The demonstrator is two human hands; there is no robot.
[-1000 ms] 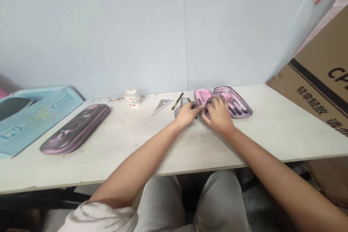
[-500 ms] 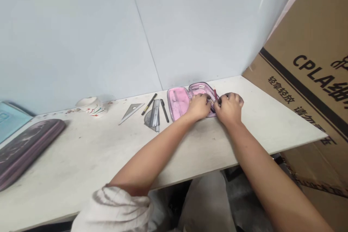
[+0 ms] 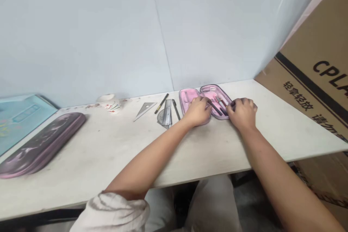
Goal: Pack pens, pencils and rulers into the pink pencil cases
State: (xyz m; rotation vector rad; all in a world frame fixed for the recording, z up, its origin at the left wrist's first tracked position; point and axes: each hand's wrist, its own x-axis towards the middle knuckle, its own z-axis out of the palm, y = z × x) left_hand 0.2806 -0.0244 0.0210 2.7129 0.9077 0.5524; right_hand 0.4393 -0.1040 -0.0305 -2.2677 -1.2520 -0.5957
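A pink pencil case point(image 3: 187, 96) lies unfolded on the table, with several pens in its right half. My left hand point(image 3: 198, 111) reaches across its middle, closed, with a dark pen point(image 3: 216, 109) slanting from the fingertips into the right half. My right hand point(image 3: 243, 113) is curled against the case's right edge, thumb at the rim; its fingertips are partly hidden. A red and white pen point(image 3: 223, 101) rests inside near that hand. Just left of the case lie a black pen point(image 3: 176, 109), a clear ruler point(image 3: 168, 112) over a protractor point(image 3: 161, 117), and another dark pen point(image 3: 161, 103).
A set square point(image 3: 145, 110) and a paper cup point(image 3: 109, 102) are farther left on the table point(image 3: 122, 152). Beyond them are a dark zipped case point(image 3: 46, 145) and a light blue folder point(image 3: 24, 119). A wall borders the back; a large cardboard box point(image 3: 312, 79) stands right.
The red pen that stood up at my right hand now lies in the case, and that hand is at the rim. A dark pen now shows at my left fingertips. The view has shifted left.
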